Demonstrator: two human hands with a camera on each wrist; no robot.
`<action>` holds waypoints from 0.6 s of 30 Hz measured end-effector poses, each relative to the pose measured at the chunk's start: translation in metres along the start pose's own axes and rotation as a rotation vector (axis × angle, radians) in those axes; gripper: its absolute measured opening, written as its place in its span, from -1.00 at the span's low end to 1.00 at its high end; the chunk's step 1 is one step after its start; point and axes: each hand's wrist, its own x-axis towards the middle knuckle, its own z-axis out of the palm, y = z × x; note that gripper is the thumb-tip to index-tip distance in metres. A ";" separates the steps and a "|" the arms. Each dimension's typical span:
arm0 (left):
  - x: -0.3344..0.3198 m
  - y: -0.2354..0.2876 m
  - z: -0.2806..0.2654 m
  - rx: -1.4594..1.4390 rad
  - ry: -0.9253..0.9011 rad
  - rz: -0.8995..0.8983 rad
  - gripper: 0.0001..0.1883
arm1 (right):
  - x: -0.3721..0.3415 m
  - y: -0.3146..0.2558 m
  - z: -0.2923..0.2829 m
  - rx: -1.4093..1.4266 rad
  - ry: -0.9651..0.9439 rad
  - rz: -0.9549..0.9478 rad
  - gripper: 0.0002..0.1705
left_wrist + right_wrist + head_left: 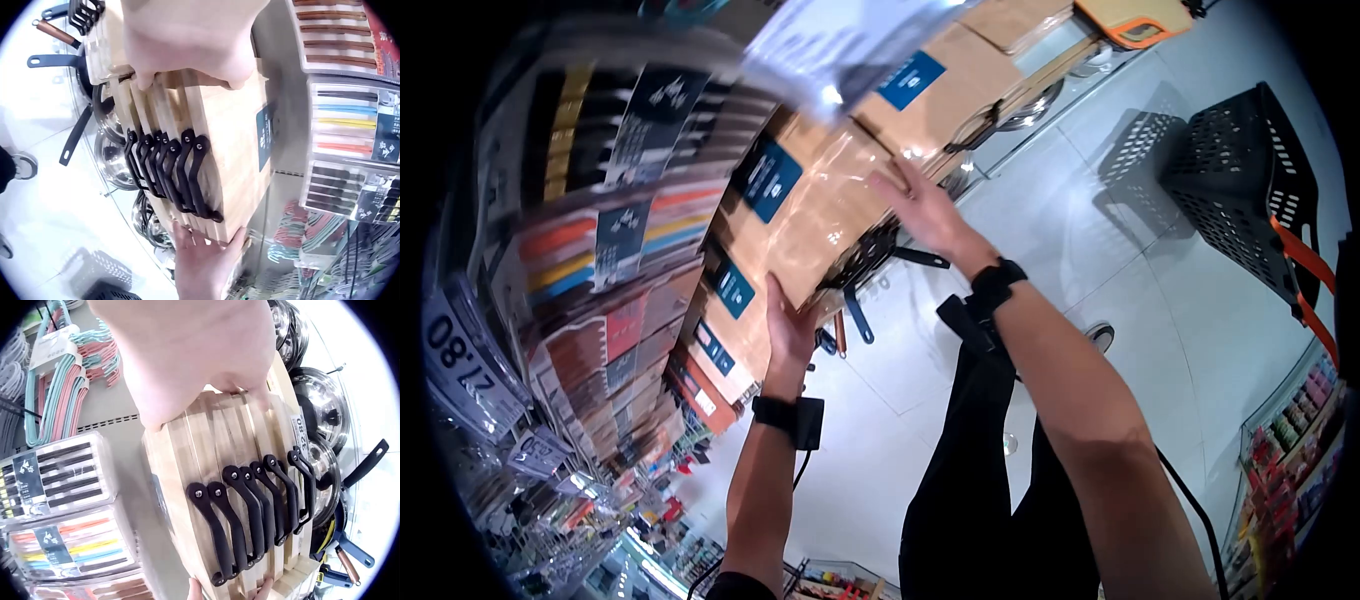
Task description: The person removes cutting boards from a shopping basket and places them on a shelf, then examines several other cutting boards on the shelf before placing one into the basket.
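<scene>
A row of wooden cutting boards (820, 210) with black handles (169, 169) stands between my two hands. The boards are pressed side by side, and a dark blue label (265, 137) shows on the outer face of one. My left hand (790, 330) grips one end of the row, thumb on one side and fingers round the other. At the opposite end, my right hand (927, 212) spans the boards in the same way. From the right wrist, the handles line up along the front edge, below my right palm (187, 356). Clear wrap glints on the wood.
Clear boxes of chopsticks (62, 544) are stacked beside the boards. Pot lids (322, 403) and frying pans with dark handles (56, 60) sit past the boards' handle side. A black perforated basket (1235, 185) stands on the tiled floor. Pastel hangers (59, 394) hang farther along.
</scene>
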 end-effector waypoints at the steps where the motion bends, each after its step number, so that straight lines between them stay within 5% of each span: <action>1: 0.000 -0.004 0.002 0.058 0.056 0.080 -0.18 | 0.002 -0.002 -0.003 -0.005 0.000 0.009 -0.09; 4: -0.013 -0.014 -0.006 -0.128 0.236 -0.019 -0.21 | 0.002 -0.005 -0.022 0.069 -0.192 0.009 -0.16; 6: -0.028 -0.039 -0.008 0.007 0.301 -0.010 -0.23 | -0.019 0.002 -0.033 0.110 0.005 -0.145 -0.30; 8: -0.040 -0.081 -0.017 0.125 0.132 -0.105 -0.34 | -0.046 0.015 -0.060 0.425 -0.057 -0.108 -0.45; 10: -0.045 -0.114 0.005 0.264 -0.047 -0.390 -0.31 | -0.087 0.045 -0.107 0.128 -0.068 -0.088 -0.62; 12: -0.049 -0.133 0.054 0.421 -0.159 -0.565 -0.41 | -0.138 0.081 -0.160 0.167 -0.071 0.222 -0.70; 16: -0.015 -0.209 0.121 1.371 -0.185 -0.345 -0.59 | -0.268 0.145 -0.293 0.188 0.240 0.355 -0.75; 17: 0.002 -0.239 0.129 1.383 -0.285 -0.059 -0.66 | -0.301 0.158 -0.329 0.132 0.294 0.373 -0.75; 18: -0.028 -0.228 0.190 1.158 -0.342 -0.110 -0.68 | -0.335 0.166 -0.363 0.076 0.349 0.393 -0.74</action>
